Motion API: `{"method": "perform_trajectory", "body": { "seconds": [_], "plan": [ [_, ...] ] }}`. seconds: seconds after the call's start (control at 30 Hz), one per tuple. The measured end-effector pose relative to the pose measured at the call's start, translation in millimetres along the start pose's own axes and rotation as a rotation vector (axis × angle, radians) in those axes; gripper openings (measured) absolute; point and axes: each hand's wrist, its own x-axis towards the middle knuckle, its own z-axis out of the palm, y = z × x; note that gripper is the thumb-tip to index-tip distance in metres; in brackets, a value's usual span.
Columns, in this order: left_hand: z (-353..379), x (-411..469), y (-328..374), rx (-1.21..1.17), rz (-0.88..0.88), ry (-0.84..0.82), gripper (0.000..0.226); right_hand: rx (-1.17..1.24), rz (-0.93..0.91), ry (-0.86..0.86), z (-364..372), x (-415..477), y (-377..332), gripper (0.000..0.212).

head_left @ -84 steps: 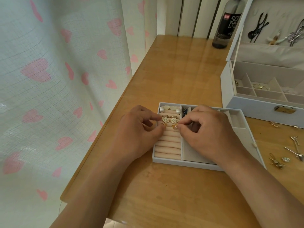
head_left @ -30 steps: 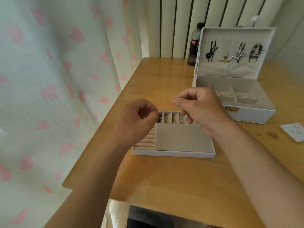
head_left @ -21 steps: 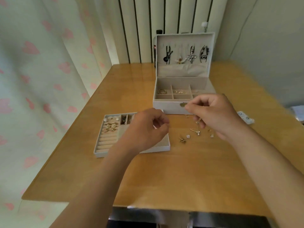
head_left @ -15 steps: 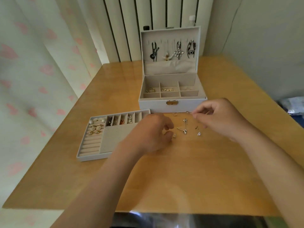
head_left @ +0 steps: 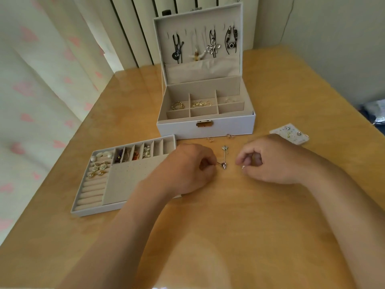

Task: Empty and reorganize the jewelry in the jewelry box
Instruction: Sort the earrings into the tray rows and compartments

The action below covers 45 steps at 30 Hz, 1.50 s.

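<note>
Pinching silver earring (head_left: 224,165), left hand (head_left: 187,168) curled

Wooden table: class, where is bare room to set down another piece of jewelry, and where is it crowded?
The table is bare near the person, below both hands, and left of the jewelry box behind the tray. It is crowded between the left hand and right hand, where loose earrings lie before the box, and by the earring card.

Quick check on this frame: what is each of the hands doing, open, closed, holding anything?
Left hand: closed, fingertips pinching a small silver earring lying on the table.
Right hand: curled closed; a tiny piece at its fingertips, grip unclear.
</note>
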Motion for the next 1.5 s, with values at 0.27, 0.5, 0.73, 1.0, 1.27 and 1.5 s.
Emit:
{"method": "perform_trajectory", "body": {
  "seconds": [0.27, 0.5, 0.73, 1.0, 1.27, 1.5],
  "plan": [
    [-1.9, -15.5, 1.7, -0.542, 0.061, 0.17, 0.015, 0.126, -0.031, 0.058, 5.1, 0.3, -1.3, 0.016],
    [-23.0, -43.8, -8.7, -0.877, 0.111, 0.27, 0.016, 0.676, -0.216, 0.16, 4.8, -4.4, -52.4, 0.013],
    [-42.3, -75.1, -26.7, -0.91, 0.2, 0.399, 0.015, 0.763, -0.32, 0.125, 19.4, -1.4, -101.9, 0.018],
    [-61.5, -118.2, -71.3, -0.795, 0.144, 0.58, 0.012, 0.706, -0.308, 0.089, 49.2, 21.2, -148.9, 0.013],
    [-75.6, -169.9, -167.2, -0.62, -0.321, 0.602, 0.013, 0.671, -0.214, 0.044, 113.0, 74.1, -184.3, 0.009],
    [-69.6, -162.6, -184.8, -0.464, -0.361, 0.56, 0.009, 0.384, -0.202, 0.094, 152.2, 103.9, -204.4, 0.011]
  ]
}}
